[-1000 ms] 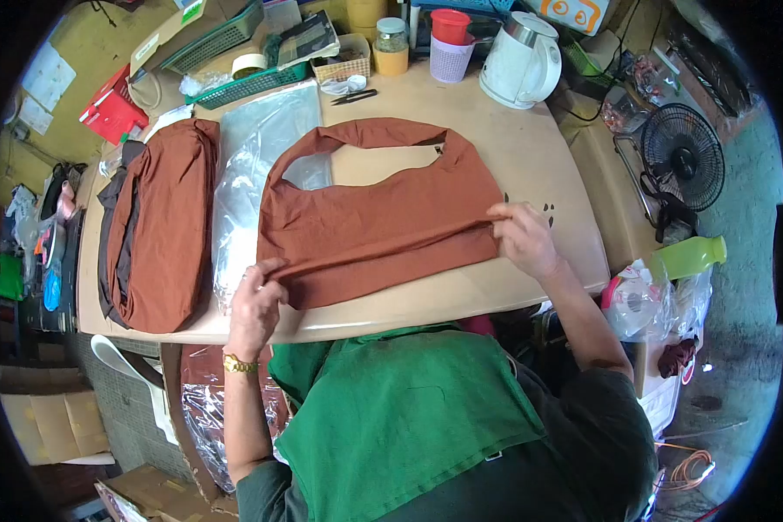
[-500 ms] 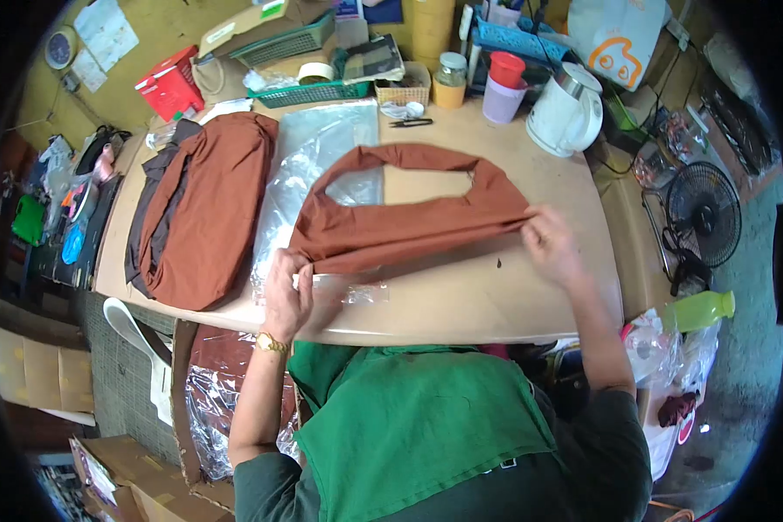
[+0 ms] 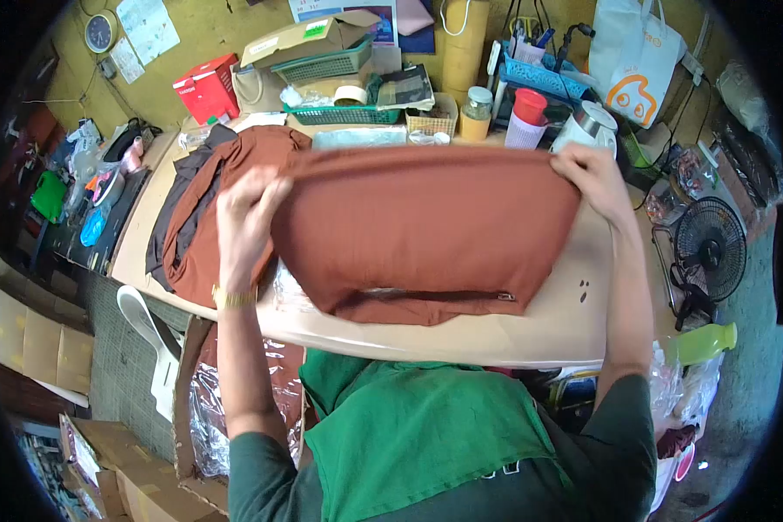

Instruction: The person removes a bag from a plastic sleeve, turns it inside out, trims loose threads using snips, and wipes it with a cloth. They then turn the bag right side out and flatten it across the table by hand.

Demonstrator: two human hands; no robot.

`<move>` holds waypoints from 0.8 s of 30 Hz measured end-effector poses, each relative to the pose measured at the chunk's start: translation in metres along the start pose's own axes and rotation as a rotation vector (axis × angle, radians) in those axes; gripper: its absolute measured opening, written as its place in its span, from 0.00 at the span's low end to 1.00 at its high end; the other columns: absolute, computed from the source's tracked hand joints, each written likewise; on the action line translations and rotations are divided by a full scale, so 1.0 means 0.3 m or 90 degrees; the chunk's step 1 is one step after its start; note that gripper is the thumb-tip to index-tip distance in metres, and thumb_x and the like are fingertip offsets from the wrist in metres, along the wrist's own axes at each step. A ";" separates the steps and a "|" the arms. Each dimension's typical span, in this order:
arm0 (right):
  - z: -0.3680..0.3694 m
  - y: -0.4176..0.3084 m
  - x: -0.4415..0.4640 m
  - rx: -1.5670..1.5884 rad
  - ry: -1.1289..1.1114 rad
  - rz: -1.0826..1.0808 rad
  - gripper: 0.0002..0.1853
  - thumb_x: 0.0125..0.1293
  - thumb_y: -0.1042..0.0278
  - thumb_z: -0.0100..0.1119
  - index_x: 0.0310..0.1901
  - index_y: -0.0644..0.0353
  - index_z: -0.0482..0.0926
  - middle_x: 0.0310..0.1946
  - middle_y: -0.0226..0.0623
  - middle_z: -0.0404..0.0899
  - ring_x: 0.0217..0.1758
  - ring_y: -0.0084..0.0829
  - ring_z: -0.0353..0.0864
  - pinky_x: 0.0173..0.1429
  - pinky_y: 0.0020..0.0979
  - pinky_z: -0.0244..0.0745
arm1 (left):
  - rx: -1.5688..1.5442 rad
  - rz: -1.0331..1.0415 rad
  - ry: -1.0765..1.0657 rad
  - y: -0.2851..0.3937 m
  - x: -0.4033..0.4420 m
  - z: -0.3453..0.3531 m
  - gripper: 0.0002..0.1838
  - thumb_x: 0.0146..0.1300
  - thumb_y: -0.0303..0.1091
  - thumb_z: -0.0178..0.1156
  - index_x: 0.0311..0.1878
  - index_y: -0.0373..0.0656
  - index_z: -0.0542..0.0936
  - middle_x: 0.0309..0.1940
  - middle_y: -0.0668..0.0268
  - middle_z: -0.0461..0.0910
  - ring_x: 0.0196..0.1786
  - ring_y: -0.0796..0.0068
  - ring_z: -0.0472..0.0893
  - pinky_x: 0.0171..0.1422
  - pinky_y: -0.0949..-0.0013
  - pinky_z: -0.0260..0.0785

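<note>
Stretched between my two hands is a rust-brown fabric piece [image 3: 435, 209], held up over the table as a broad panel. A short zipper with a metal pull [image 3: 505, 297] shows near its lower edge. My left hand [image 3: 248, 217], slightly blurred, is closed on its upper left corner. The upper right corner is pinched in my right hand [image 3: 596, 178]. Behind my left hand lies a pile of rust-brown and dark fabric [image 3: 209, 209] on the table. A clear plastic sheet [image 3: 361, 137] lies mostly hidden behind the held cloth.
Along the table's [image 3: 391, 344] back stand green baskets [image 3: 339, 114], a jar [image 3: 476, 113], stacked cups [image 3: 526, 119] and a white kettle [image 3: 587, 126]. A black fan [image 3: 709, 248] is at the right. An open carton [image 3: 204, 391] with plastic-wrapped brown fabric sits below the table's front left.
Both hands have risen with the brown fabric. It lay on the table with an oval opening showing; now it hangs spread as a panel, with its zipper visible.
</note>
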State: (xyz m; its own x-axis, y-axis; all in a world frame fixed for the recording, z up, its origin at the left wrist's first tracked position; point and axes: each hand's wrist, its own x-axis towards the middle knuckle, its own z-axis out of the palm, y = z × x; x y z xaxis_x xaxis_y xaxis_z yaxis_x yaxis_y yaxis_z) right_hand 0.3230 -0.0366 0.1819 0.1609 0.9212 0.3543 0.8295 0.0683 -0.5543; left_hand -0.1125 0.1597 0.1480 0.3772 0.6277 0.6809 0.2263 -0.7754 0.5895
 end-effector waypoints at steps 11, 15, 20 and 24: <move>-0.063 -0.070 -0.211 -0.172 0.312 -0.205 0.09 0.55 0.84 0.60 0.36 0.59 0.83 0.35 0.35 0.81 0.43 0.34 0.80 0.51 0.32 0.74 | -0.083 0.182 -0.022 0.089 -0.008 0.002 0.13 0.46 0.14 0.65 0.37 0.37 0.84 0.33 0.65 0.81 0.38 0.72 0.79 0.44 0.72 0.70; 0.212 0.079 -0.487 -0.102 -0.103 -0.024 0.09 0.54 0.81 0.62 0.37 0.59 0.82 0.38 0.37 0.82 0.47 0.40 0.81 0.53 0.41 0.74 | 0.103 -0.040 -0.383 -0.018 -0.341 0.090 0.12 0.50 0.19 0.67 0.39 0.41 0.86 0.39 0.59 0.85 0.43 0.57 0.83 0.50 0.60 0.73; 0.297 0.061 -0.381 0.100 0.000 0.150 0.07 0.62 0.76 0.62 0.41 0.65 0.82 0.42 0.42 0.81 0.50 0.42 0.81 0.55 0.36 0.75 | -0.083 -0.272 -0.305 -0.001 -0.310 0.188 0.12 0.62 0.27 0.64 0.49 0.38 0.84 0.42 0.54 0.85 0.45 0.59 0.84 0.50 0.63 0.75; 0.571 0.006 -0.059 0.067 -0.077 0.037 0.09 0.65 0.72 0.59 0.43 0.67 0.81 0.45 0.48 0.82 0.49 0.45 0.82 0.56 0.38 0.75 | -0.081 -0.215 -0.321 -0.052 -0.200 0.559 0.10 0.63 0.28 0.59 0.44 0.37 0.86 0.41 0.49 0.85 0.47 0.57 0.84 0.53 0.63 0.76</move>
State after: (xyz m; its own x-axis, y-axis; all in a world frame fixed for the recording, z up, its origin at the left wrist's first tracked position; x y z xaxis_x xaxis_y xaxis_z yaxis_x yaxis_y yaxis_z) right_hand 0.2300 0.0129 0.0455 0.1362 0.9638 0.2293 0.7593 0.0471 -0.6490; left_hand 0.0121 0.1226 0.0252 0.6886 0.7031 0.1773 0.3099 -0.5064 0.8047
